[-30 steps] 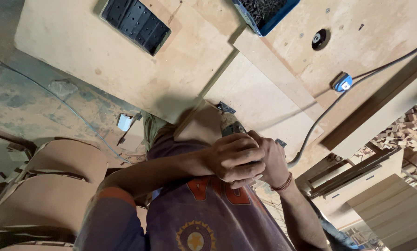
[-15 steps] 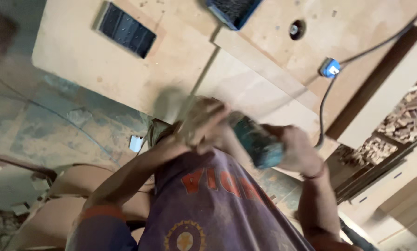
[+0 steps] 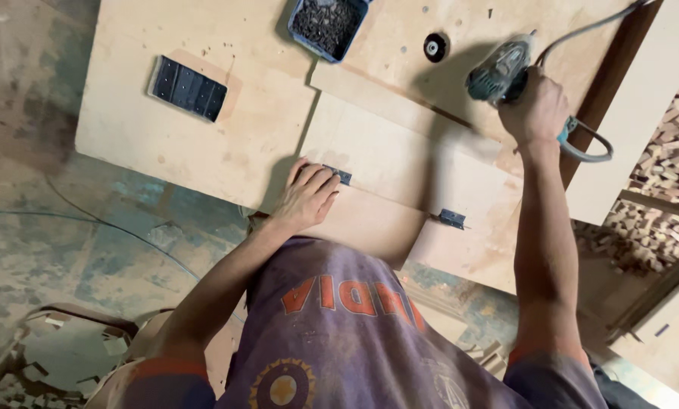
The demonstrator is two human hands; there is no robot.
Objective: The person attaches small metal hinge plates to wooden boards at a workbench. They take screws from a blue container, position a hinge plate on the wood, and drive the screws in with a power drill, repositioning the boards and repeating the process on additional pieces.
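Left hand (image 3: pixel 307 198) lay flat, fingers spread, on plywood panel (image 3: pixel 400 163) beside near hinge (image 3: pixel 339 175). Right hand (image 3: pixel 537 112) gripped teal drill (image 3: pixel 497 72) beyond the panel.

Matt plywood board (image 3: pixel 226 144) (metal hinge (image 3: pixel 452 219))

A large pale plywood tabletop (image 3: pixel 203 144) fills the upper frame. At twelve o'clock, a blue plastic tray of dark screws (image 3: pixel 326 24) sits at its far edge. Just right of that lies a small black round disc (image 3: pixel 434 47). At ten o'clock rests a flat black rectangular ribbed plate (image 3: pixel 188 88). A stack of pale wooden offcuts (image 3: pixel 669 189) lies at three o'clock. Stained concrete floor (image 3: pixel 59 227) spreads at eight o'clock.
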